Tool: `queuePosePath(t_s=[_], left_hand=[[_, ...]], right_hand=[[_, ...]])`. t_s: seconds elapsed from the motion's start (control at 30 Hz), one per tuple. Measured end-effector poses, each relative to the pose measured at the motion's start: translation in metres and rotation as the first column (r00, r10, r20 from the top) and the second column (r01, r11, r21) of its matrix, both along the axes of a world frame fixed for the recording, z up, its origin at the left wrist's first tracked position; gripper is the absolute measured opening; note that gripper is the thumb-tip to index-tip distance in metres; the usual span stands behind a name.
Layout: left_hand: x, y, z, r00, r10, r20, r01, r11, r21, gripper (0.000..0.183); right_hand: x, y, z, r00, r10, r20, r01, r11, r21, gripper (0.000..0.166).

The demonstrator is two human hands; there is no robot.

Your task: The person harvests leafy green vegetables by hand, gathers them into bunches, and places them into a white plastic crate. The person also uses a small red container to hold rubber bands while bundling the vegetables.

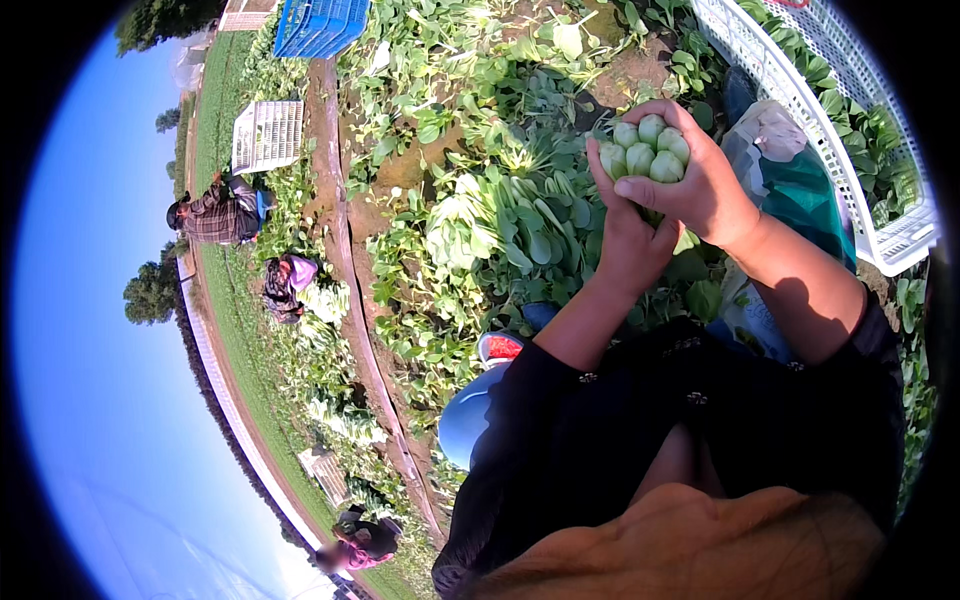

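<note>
Both of my hands are around a bundle of bok choy (pixel 640 162), its pale green stem bases facing up towards the camera. My left hand (pixel 630 236) supports it from the lower left, with fingers along its left side. My right hand (pixel 697 176) wraps over the top and right side, its thumb across the front. The leaves beneath the bases are mostly hidden by the hands. Left of the hands, cut bok choy (pixel 461 225) lies piled on the ground, pale stems beside dark leaves.
A white plastic crate (pixel 862 232) with leafy greens stands at right, beside plastic bags (pixel 799 184). A small container with red contents (pixel 501 349) is near my left sleeve. Blue crates (pixel 322 26) and a white crate (pixel 268 137) stand farther off. Several people work across the furrow (pixel 352 262).
</note>
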State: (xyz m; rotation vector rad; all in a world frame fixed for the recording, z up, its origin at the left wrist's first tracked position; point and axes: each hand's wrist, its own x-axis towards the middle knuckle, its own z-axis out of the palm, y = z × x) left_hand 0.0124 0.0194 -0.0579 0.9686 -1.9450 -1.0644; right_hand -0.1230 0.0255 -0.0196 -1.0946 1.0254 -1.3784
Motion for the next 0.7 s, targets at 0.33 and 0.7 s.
queuePosePath(t_s=[0.33, 0.7], left_hand=[[0.001, -0.002, 0.012, 0.980, -0.150, -0.129, 0.169, 0.973, 0.156, 0.115], [0.107, -0.128, -0.247, 0.715, 0.571, 0.404, -0.610, 0.791, -0.038, 0.044]], right_hand=[[-0.026, -0.012, -0.002, 0.950, 0.286, 0.126, -0.289, 0.957, 0.007, 0.075], [-0.021, -0.026, 0.013, 0.991, 0.125, 0.054, -0.135, 0.956, 0.259, 0.086]])
